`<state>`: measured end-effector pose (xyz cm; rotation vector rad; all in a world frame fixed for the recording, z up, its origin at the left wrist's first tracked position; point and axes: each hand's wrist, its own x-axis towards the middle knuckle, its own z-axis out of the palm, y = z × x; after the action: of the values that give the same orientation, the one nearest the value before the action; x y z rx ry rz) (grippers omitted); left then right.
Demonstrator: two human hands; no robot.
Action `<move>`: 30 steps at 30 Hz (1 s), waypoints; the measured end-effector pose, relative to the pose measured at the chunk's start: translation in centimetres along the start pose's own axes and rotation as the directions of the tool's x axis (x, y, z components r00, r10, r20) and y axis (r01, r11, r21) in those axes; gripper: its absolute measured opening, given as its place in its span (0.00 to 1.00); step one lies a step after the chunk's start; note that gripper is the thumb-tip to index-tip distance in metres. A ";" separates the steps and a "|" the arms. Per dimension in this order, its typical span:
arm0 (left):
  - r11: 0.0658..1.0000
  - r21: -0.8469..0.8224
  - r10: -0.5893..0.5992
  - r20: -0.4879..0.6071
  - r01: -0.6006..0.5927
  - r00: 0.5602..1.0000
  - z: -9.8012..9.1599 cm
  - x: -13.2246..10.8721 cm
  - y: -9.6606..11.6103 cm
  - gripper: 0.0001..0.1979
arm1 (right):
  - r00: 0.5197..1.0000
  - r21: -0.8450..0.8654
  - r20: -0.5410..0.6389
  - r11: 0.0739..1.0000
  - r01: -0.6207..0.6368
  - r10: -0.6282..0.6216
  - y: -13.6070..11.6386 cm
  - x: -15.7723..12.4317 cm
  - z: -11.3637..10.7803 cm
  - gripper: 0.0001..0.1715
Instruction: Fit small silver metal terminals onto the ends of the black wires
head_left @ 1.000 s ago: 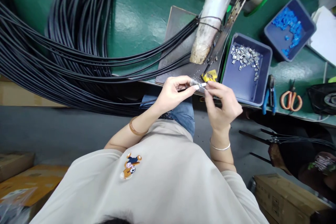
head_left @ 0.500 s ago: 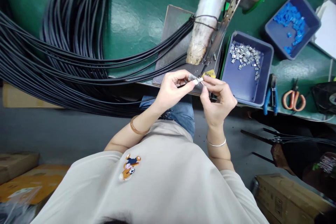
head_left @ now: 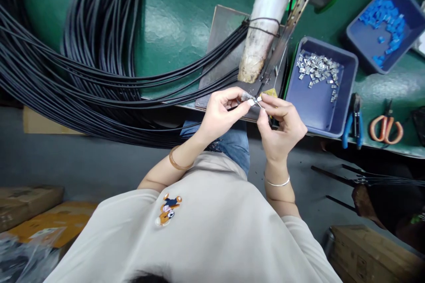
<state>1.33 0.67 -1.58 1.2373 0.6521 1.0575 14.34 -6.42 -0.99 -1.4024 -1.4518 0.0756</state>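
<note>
Mid-frame, my left hand (head_left: 221,112) pinches a silvery piece (head_left: 259,99), probably light, stiff; I'd grip its edges. My right hand's (head_left: 283,126) hold I can't tell.

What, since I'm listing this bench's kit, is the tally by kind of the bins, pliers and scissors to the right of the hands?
Blue-grey rectangular plastic bins: 2
Metal pliers with blue handles: 1
Scissors with orange loop handles: 1
Total: 4
</note>
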 end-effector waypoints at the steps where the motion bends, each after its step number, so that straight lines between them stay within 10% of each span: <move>1: 1.000 0.002 0.001 0.000 -0.001 1.000 0.0 0.0 0.0 0.08 | 1.000 0.001 0.001 1.000 0.003 -0.003 0.0 0.0 0.0 0.06; 30: 0.999 0.009 -0.032 -0.004 0.032 0.999 -0.2 -0.1 0.3 0.12 | 0.999 -0.020 0.036 1.000 -0.023 0.024 -0.3 0.0 -0.2 0.03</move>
<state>1.03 0.68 -1.34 1.2289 0.6778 1.0311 14.28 -6.65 -0.68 -1.4407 -1.4697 0.1022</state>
